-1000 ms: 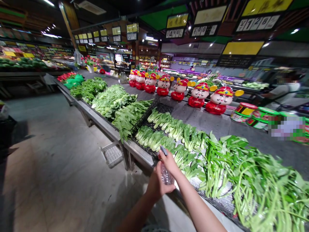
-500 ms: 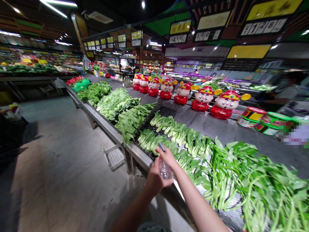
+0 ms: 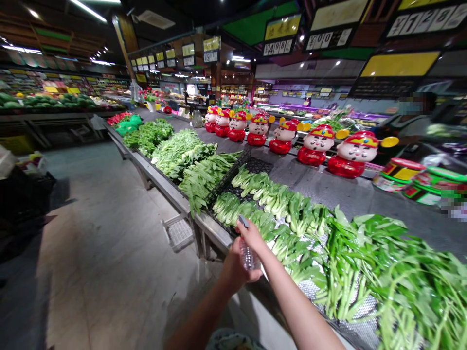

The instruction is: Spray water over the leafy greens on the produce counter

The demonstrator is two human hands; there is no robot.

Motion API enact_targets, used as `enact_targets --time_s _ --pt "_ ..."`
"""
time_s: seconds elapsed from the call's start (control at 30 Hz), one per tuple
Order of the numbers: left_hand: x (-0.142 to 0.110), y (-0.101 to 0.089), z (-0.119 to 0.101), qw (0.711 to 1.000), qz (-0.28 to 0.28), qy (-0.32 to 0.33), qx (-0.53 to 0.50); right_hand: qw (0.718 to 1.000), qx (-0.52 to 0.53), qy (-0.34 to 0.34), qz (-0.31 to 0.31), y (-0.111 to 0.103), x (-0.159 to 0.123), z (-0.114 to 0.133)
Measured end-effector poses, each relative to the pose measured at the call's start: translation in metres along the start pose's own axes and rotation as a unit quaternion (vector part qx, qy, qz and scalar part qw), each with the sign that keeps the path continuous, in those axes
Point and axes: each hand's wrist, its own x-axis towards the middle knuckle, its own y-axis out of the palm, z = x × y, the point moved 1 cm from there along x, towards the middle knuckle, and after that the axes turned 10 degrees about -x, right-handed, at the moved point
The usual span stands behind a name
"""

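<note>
A small clear plastic spray bottle is held upright in front of me at the edge of a vegetable stand. My left hand is wrapped round its body from below. My right hand grips the top, fingers over the grey spray head. The bottle points toward rows of bok choy lying on a perforated metal tray. Long-stemmed green leaves lie to the right of my right forearm.
The metal stand runs away to the left with heaps of leafy greens. A row of red figurines stands behind. Coloured tins sit at the right. A person stands beyond. The tiled aisle floor lies left.
My view has shifted a little to the left and forward along the stand. Both hands keep the same hold on the bottle, drifting slightly left in the picture.
</note>
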Motion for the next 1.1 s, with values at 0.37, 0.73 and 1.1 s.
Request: enact_targets --time_s 0.37,0.73,1.1 --pt "-0.012 0.006 -0.002 0.999 -0.016 -0.012 -0.031 0.999 0.005 -0.002 0.045 0.003 -0.01 0.002" --pt "-0.026 0.019 0.008 1.0 -0.001 0.013 0.02 0.999 0.031 0.02 0.002 -0.01 -0.031 -0.014" --pt "-0.043 0.048 0.006 0.998 0.049 0.023 0.013 0.999 0.012 0.044 -0.024 -0.041 -0.066 -0.025"
